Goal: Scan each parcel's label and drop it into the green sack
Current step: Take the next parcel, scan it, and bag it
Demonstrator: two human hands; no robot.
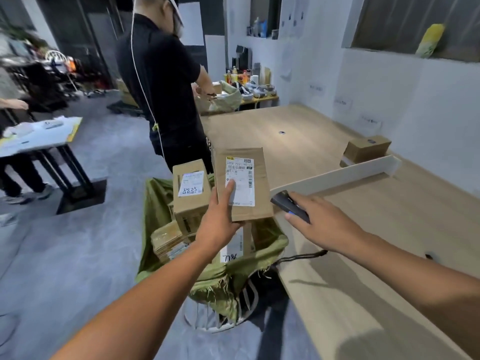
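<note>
My left hand [219, 219] grips a flat brown cardboard parcel [259, 183] by its lower left corner, thumb lying on the white label [240, 179]. The parcel hangs label-up over the green sack [155, 201]. My right hand [322, 219] holds a black handheld scanner [287, 203] just right of the parcel, its head pointing toward the label. The sack stands open beside the table and holds several parcels, among them an upright box [191, 196] with a handwritten label.
A long wooden table [363, 229] with a white divider [337, 175] lies to the right, with one brown box [367, 149] on it by the wall. A person in black stands ahead at another sack [226, 98]. A small table [39, 136] stands at left.
</note>
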